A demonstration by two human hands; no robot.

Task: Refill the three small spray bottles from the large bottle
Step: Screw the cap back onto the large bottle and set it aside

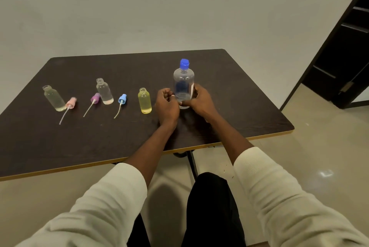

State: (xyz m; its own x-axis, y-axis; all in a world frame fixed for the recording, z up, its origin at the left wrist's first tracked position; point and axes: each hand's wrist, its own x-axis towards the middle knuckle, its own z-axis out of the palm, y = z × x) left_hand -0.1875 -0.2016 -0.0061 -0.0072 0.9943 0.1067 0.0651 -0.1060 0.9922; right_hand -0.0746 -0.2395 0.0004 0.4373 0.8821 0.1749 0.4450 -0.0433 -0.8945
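White sleeves (279,196), right hand (199,100) gripping large bottle (183,85), left hand (166,104) curled.

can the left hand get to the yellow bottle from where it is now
Probably yes. The left hand sits loosely curled just right of the yellow bottle, with only bare table between them. The blue spray cap lies on the bottle's far side, out of the way.

Probably a sparsely furnished room indoors: bare wall (179,7), tiled floor (319,137), dark table (99,137), dark doorway (349,57).
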